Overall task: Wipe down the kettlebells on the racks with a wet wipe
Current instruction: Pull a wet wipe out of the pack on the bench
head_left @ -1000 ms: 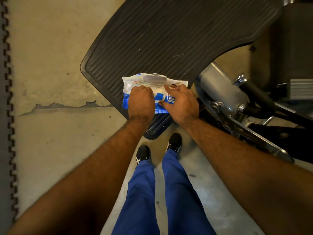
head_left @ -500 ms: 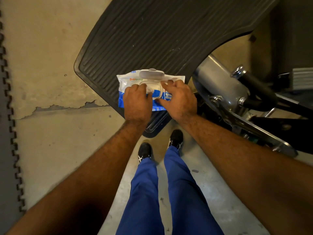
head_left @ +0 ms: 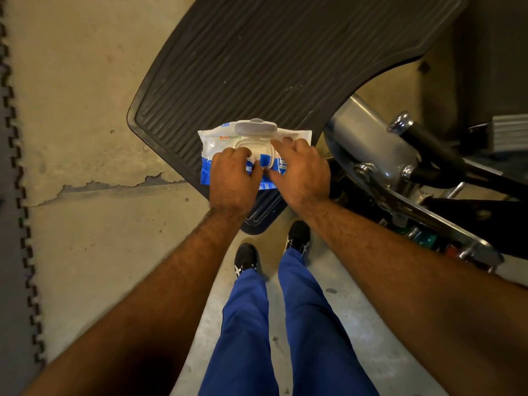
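A white and blue wet wipe pack [head_left: 217,144] lies on a black ribbed platform [head_left: 285,67], its grey flip lid [head_left: 255,127] standing open at the far side. My left hand [head_left: 233,178] has its fingers curled at the pack's opening and pinches a bit of white wet wipe [head_left: 253,160]. My right hand [head_left: 303,172] grips the pack's right half, fingers over the lid frame and thumb at the near edge. No kettlebell or rack is in view.
Silver and black metal parts of a gym machine [head_left: 371,144] sit to the right of the platform. A dark interlocking floor mat [head_left: 11,195] borders the worn concrete floor on the left. My feet in black shoes [head_left: 245,261] stand just below the platform.
Both hands stay on the pack. My left fingers have curled tighter at the opening, and my right fingers have shifted slightly along the lid frame.
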### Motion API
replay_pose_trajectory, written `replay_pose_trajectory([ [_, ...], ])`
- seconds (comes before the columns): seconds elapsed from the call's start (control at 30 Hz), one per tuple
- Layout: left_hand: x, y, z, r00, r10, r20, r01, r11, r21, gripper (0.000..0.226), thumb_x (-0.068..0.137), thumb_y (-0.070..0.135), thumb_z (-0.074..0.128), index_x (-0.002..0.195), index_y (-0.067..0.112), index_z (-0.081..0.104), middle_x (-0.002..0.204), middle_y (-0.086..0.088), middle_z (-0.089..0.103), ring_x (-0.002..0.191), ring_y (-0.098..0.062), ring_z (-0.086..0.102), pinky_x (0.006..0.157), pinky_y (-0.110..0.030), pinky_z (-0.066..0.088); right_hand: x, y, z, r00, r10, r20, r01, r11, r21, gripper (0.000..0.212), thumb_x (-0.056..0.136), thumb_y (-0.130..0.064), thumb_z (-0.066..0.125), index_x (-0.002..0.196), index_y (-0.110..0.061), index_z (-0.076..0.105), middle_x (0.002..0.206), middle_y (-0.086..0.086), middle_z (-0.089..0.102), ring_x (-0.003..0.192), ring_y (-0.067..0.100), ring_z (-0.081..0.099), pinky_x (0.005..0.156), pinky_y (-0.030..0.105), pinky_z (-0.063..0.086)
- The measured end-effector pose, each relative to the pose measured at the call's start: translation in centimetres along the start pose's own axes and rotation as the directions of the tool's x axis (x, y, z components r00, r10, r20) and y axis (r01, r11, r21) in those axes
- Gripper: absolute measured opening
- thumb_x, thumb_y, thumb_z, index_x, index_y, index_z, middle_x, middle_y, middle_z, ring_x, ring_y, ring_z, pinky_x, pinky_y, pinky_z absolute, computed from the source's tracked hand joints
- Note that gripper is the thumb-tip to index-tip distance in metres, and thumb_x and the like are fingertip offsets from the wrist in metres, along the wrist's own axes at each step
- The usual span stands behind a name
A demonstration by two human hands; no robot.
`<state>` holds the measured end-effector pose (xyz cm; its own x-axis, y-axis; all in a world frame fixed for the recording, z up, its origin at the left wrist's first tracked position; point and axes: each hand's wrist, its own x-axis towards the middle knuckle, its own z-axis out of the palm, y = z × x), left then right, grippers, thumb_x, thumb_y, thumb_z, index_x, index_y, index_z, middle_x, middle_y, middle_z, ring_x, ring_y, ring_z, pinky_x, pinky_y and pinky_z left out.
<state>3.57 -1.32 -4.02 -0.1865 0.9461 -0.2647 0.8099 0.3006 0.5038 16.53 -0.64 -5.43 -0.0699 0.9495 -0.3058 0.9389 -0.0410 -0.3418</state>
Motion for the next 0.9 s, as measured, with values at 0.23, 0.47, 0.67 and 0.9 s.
replay_pose_trajectory([
  [0.23, 0.9, -1.0, 0.0, 0.999, 0.031, 0.032, -0.024, 0.979, -0.204, 0.008, 0.092, 0.013, 0.061, 0.085, 0.01, 0.062, 0.085, -0.004, 0.063, 0.083, -0.02, 0.06, 0.077, -0.033, 0.052, 0.5, -0.7, -0.4, 0.997, -0.005, 0.079, 0.009, 0.998, -0.056, 0.061, 0.096, -0.054, 0.058, 0.152, -0.035, 0.041, 0.152, 0.005, 0.045, 0.137, 0.027, 0.044, 0.11, 0.047, 0.04],
  [0.47, 1.2, -1.0, -2.2, 0.975, -0.006, 0.222, 0.054, 0.976, -0.212, 0.006, 0.096, 0.015, 0.062, 0.092, 0.017, 0.058, 0.087, 0.003, 0.059, 0.08, -0.011, 0.058, 0.071, -0.016, 0.045, 0.6, -1.3, -0.9, 0.99, 0.052, 0.128, -0.047, 0.998, -0.048, 0.061, 0.095, -0.056, 0.058, 0.149, -0.034, 0.045, 0.15, 0.005, 0.047, 0.135, 0.026, 0.047, 0.109, 0.046, 0.043],
  [0.67, 1.1, -1.7, -2.2, 0.979, 0.097, 0.182, -0.093, 0.995, -0.028, 0.031, 0.093, 0.023, 0.069, 0.121, 0.011, 0.065, 0.118, -0.007, 0.066, 0.11, -0.023, 0.059, 0.102, -0.041, 0.05, 0.6, -1.4, -0.4, 0.992, 0.065, 0.104, -0.059, 0.997, -0.056, 0.062, 0.095, -0.057, 0.058, 0.15, -0.033, 0.043, 0.15, 0.006, 0.048, 0.134, 0.027, 0.047, 0.106, 0.045, 0.045],
  [0.9, 1.6, -1.1, -2.2, 0.993, 0.088, 0.074, -0.085, 0.995, -0.049, 0.027, 0.099, 0.027, 0.059, 0.106, 0.005, 0.073, 0.102, -0.01, 0.071, 0.088, -0.011, 0.054, 0.094, -0.028, 0.045, 0.6, -1.4, -0.5, 0.992, 0.041, 0.121, -0.031, 0.996, -0.082, 0.063, 0.096, -0.057, 0.055, 0.153, -0.034, 0.039, 0.151, 0.006, 0.046, 0.135, 0.027, 0.047, 0.106, 0.045, 0.046],
])
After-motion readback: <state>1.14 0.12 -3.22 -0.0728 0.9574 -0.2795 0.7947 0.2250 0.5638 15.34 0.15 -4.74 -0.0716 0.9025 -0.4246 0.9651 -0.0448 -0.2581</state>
